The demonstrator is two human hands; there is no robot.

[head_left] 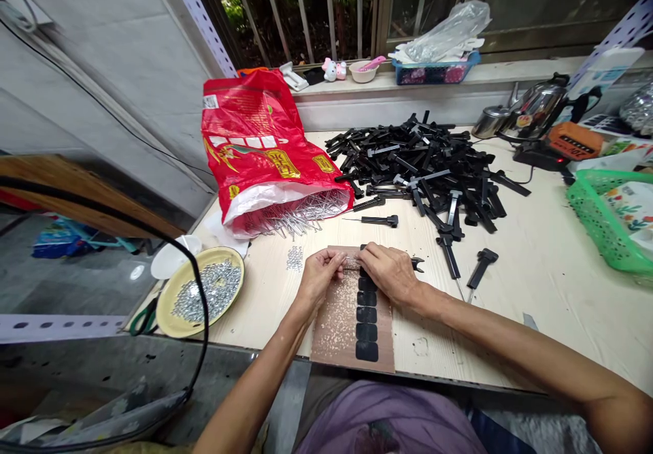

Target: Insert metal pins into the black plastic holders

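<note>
My left hand (322,276) is closed in a pinch at the upper left of a brown board (337,331). Between its fingertips and my other hand runs a thin metal pin (352,258). My right hand (390,271) is wrapped over a black plastic piece, whose forked end (418,264) sticks out to the right. Most of that piece is hidden under the fingers. A column of black square pads (366,333) runs down the board below my right hand. Left of the board lies a small patch of tiny metal parts (294,258).
A red bag (255,134) spills metal pins (290,217). Behind my hands lies a heap of black plastic pieces (418,161). A yellow plate (166,311) holds small metal parts at left. A green basket (586,212) and a kettle (535,110) stand at right. A black cable (204,304) loops at left.
</note>
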